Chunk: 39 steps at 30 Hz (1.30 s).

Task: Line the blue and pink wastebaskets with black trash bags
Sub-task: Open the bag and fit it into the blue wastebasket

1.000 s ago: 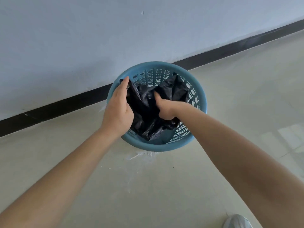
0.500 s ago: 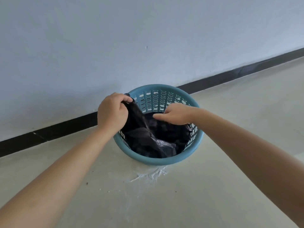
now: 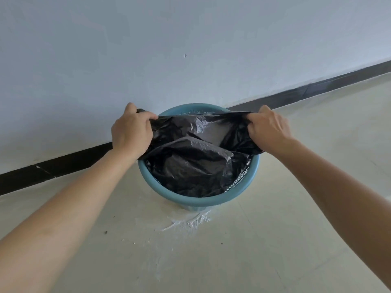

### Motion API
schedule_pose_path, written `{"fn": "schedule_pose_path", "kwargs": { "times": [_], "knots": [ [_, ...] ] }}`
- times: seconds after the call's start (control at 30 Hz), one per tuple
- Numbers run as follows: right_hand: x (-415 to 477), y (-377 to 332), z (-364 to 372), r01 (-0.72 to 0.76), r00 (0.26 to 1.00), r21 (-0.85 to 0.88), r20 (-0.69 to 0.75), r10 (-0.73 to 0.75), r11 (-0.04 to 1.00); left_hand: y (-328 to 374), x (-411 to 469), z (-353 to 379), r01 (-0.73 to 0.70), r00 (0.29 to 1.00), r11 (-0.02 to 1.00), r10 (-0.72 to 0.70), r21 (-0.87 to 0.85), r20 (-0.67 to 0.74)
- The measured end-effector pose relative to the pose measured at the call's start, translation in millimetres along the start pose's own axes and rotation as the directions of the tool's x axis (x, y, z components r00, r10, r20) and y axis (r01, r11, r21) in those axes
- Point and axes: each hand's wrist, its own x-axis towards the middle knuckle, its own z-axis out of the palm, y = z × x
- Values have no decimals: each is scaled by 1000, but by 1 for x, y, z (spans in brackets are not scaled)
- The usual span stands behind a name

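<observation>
The left hand point(image 3: 131, 132) is clenched on the left side of the black trash bag point(image 3: 190, 163) mouth, above the left rim of the blue wastebasket point(image 3: 198, 199), which stands on the floor point(image 3: 211, 250) by the wall. The bag's crumpled body sags inside the basket. The right hand point(image 3: 267, 131) is clenched on the mouth's right side, stretching the far hem taut. The film looks thin, light and slippery; gripping it bunched at the hem seems safest.
</observation>
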Motion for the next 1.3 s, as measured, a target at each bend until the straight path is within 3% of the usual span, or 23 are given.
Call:
{"fn": "schedule_pose_path", "kwargs": {
  "times": [0.13,0.27,0.4,0.47,0.53,0.6,0.7,0.77,0.9,0.97,1.03,1.1,1.2,1.3],
  "knots": [
    [8,-11,-4,-8,1000,43,17,8,999,3,5,6,-36,987,989,13,143,158],
    [32,-22,0,-17,999,72,37,15,997,4,30,14,49,941,965,-131,257,313],
    [66,-31,12,-105,944,104,324,66,989,-4,50,25,244,773,933,-352,264,528],
    [72,-34,19,-206,878,259,474,62,944,-5,48,31,275,662,931,-365,242,655],
    [73,-30,26,-361,827,429,558,71,828,-6,46,38,318,633,930,-353,185,689],
    [70,-28,29,-453,805,470,581,122,758,-5,46,41,355,641,926,-342,129,687],
    [66,-26,29,-477,823,491,541,173,729,-7,43,44,608,615,792,-428,-53,662],
    [65,-27,29,-534,808,549,556,195,643,-8,42,44,652,595,754,-438,-85,674],
    [41,-9,32,-659,737,698,674,54,279,-10,37,41,733,590,664,-516,-145,620],
    [20,4,37,-644,763,763,646,-19,52,-9,33,41,725,622,668,-530,-168,576],
    [6,9,41,-605,790,790,611,55,-100,-5,27,39,679,691,705,-521,-205,500],
    [-1,5,39,-576,759,797,604,243,-181,-3,20,33,631,761,711,-491,-309,424],
    [-12,-3,30,-506,707,818,575,412,-272,-5,0,13,602,796,583,-485,-545,361],
    [-30,-17,26,-525,723,833,545,423,-176,-4,-32,0,617,755,567,-623,-545,206]
  ]
}}
